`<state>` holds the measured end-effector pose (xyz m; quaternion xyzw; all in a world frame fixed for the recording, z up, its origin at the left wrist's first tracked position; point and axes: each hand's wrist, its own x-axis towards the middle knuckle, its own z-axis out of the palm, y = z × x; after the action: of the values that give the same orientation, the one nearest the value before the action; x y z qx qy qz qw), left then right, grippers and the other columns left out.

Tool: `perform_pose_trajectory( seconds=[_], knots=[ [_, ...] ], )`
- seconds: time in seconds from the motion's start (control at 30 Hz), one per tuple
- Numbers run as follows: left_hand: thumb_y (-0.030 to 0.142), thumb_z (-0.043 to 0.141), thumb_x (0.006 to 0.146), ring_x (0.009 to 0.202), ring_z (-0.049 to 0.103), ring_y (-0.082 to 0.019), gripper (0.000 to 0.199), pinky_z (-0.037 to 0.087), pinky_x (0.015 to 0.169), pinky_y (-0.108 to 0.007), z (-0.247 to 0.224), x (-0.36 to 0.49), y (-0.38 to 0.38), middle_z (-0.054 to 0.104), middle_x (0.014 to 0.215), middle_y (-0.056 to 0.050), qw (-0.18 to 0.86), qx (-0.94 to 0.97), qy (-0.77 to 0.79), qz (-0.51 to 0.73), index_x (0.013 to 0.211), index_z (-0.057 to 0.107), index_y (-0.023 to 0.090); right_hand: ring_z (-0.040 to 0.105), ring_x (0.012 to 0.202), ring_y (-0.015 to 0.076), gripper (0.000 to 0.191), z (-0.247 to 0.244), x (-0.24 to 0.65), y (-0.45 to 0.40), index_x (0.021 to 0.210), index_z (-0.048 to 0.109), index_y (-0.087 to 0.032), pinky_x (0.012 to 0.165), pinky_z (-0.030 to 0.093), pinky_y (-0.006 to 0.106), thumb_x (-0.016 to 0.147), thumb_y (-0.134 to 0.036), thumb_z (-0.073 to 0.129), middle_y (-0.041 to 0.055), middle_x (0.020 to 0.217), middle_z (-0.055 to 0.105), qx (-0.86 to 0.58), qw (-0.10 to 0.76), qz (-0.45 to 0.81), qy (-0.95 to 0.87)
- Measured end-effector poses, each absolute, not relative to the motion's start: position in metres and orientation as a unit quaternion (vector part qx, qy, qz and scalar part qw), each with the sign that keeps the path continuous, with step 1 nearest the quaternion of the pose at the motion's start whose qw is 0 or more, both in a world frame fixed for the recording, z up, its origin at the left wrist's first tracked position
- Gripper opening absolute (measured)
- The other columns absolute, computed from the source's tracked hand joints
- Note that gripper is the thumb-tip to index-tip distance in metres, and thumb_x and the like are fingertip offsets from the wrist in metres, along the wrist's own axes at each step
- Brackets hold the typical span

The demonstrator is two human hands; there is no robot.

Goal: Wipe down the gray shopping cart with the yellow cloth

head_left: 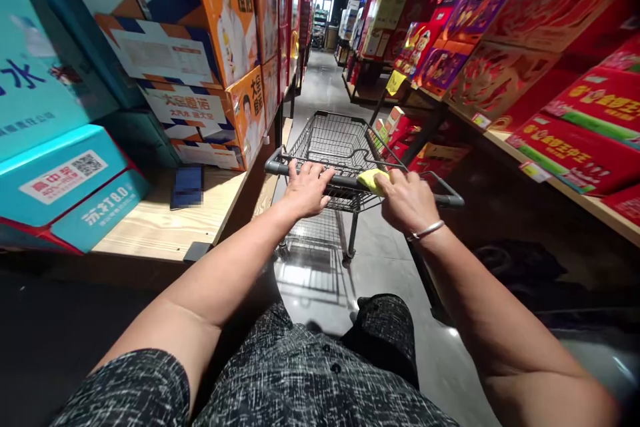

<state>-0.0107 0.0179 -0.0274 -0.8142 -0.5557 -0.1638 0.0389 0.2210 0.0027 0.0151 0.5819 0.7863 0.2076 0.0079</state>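
A black wire shopping cart [336, 137] stands in front of me, its dark handle bar [345, 181] running across at waist height. On the left part of the bar rests my left hand [307, 188], its fingers spread over the top. My right hand [409, 197] is closed around the bar further right, with a yellow-green cloth [371, 181] pressed under its fingers. Part of the cloth sticks out to the left of that hand. A silver bracelet [429, 230] circles the right wrist. The basket shows no goods in it.
Stacked orange and white cartons [200, 107], turquoise boxes [75, 173] and a dark phone-like device [187, 186] sit on the left wooden shelf [165, 223]. Red gift boxes [565, 147] fill the right shelf, close to the cart. A grey floor aisle [325, 77] runs ahead between them.
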Motion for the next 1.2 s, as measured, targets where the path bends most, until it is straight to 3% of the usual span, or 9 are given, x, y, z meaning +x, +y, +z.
perform_pose_trajectory(
  seconds=[0.1, 0.3, 0.47, 0.57, 0.7, 0.83, 1.03, 1.1, 1.2],
  knots=[
    [0.034, 0.067, 0.09, 0.138, 0.045, -0.03, 0.052, 0.015, 0.124, -0.056, -0.03, -0.016, 0.023, 0.06, 0.142, -0.009, 0.015, -0.813, -0.549, -0.195, 0.14, 0.057, 0.026, 0.053, 0.092, 0.0259, 0.042, 0.023, 0.254, 0.011, 0.131, 0.064, -0.024, 0.068, 0.033, 0.034, 0.094, -0.019, 0.046, 0.0139, 0.118, 0.065, 0.606, 0.047, 0.176, 0.774],
    [0.037, 0.07, 0.086, 0.138, 0.045, -0.031, 0.051, 0.012, 0.124, -0.056, -0.034, -0.019, 0.034, 0.062, 0.138, -0.008, 0.003, -0.812, -0.542, -0.218, 0.135, 0.059, 0.026, 0.056, 0.091, 0.0275, 0.045, 0.034, 0.322, 0.028, 0.13, 0.065, -0.027, 0.064, 0.03, 0.035, 0.088, -0.017, 0.054, 0.0132, 0.117, 0.068, 0.67, 0.092, 0.117, 0.728],
    [0.039, 0.069, 0.085, 0.138, 0.044, -0.031, 0.05, 0.011, 0.125, -0.057, -0.032, -0.026, 0.048, 0.061, 0.137, -0.008, -0.003, -0.809, -0.547, -0.216, 0.133, 0.061, 0.027, 0.057, 0.094, 0.029, 0.037, 0.028, 0.305, 0.027, 0.125, 0.065, -0.024, 0.065, 0.031, 0.035, 0.091, -0.02, 0.052, 0.0152, 0.119, 0.068, 0.678, 0.092, 0.144, 0.715],
    [0.04, 0.071, 0.084, 0.142, 0.041, -0.034, 0.052, 0.002, 0.128, -0.061, -0.03, -0.036, 0.059, 0.058, 0.14, -0.01, 0.004, -0.795, -0.571, -0.204, 0.133, 0.062, 0.026, 0.057, 0.094, 0.0292, 0.034, 0.024, 0.283, 0.019, 0.124, 0.065, -0.021, 0.065, 0.032, 0.036, 0.094, -0.023, 0.048, 0.0165, 0.119, 0.067, 0.674, 0.085, 0.178, 0.712],
    [0.039, 0.075, 0.082, 0.155, 0.023, -0.041, 0.064, -0.01, 0.123, -0.074, -0.027, -0.033, 0.068, 0.043, 0.158, -0.015, -0.011, -0.773, -0.61, -0.176, 0.141, 0.058, 0.025, 0.056, 0.092, 0.0297, 0.034, 0.015, 0.253, 0.005, 0.122, 0.066, -0.017, 0.069, 0.036, 0.036, 0.095, -0.021, 0.046, 0.0202, 0.11, 0.066, 0.651, 0.04, 0.217, 0.727],
    [0.042, 0.075, 0.085, 0.159, 0.003, -0.048, 0.077, -0.006, 0.115, -0.086, -0.027, -0.005, 0.061, 0.032, 0.167, -0.011, -0.057, -0.8, -0.576, -0.157, 0.155, 0.046, 0.036, 0.055, 0.093, 0.0296, 0.033, 0.01, 0.233, -0.005, 0.12, 0.068, -0.015, 0.073, 0.038, 0.037, 0.092, -0.02, 0.051, 0.0197, 0.105, 0.065, 0.621, -0.002, 0.229, 0.75],
    [0.037, 0.074, 0.086, 0.16, -0.011, -0.047, 0.071, 0.018, 0.125, -0.072, -0.029, 0.015, 0.057, 0.027, 0.167, -0.01, -0.094, -0.804, -0.557, -0.183, 0.153, 0.05, 0.033, 0.055, 0.093, 0.0251, 0.045, 0.016, 0.257, -0.006, 0.128, 0.067, -0.026, 0.073, 0.041, 0.034, 0.085, -0.015, 0.059, 0.0096, 0.117, 0.069, 0.547, -0.081, 0.159, 0.818],
    [0.037, 0.074, 0.086, 0.159, -0.012, -0.049, 0.07, 0.015, 0.123, -0.078, -0.028, 0.014, 0.061, 0.027, 0.167, -0.01, -0.097, -0.801, -0.564, -0.177, 0.152, 0.051, 0.034, 0.057, 0.096, 0.0247, 0.048, 0.014, 0.274, -0.005, 0.128, 0.068, -0.029, 0.075, 0.045, 0.034, 0.083, -0.013, 0.06, 0.0071, 0.12, 0.069, 0.54, -0.122, 0.13, 0.822],
    [0.039, 0.074, 0.085, 0.159, -0.011, -0.05, 0.067, -0.001, 0.122, -0.08, -0.028, 0.013, 0.068, 0.031, 0.165, -0.01, -0.08, -0.8, -0.568, -0.175, 0.148, 0.053, 0.034, 0.06, 0.099, 0.026, 0.052, 0.006, 0.291, -0.009, 0.127, 0.068, -0.027, 0.081, 0.051, 0.037, 0.078, -0.011, 0.061, 0.0082, 0.123, 0.068, 0.551, -0.193, 0.114, 0.804]
  ],
)
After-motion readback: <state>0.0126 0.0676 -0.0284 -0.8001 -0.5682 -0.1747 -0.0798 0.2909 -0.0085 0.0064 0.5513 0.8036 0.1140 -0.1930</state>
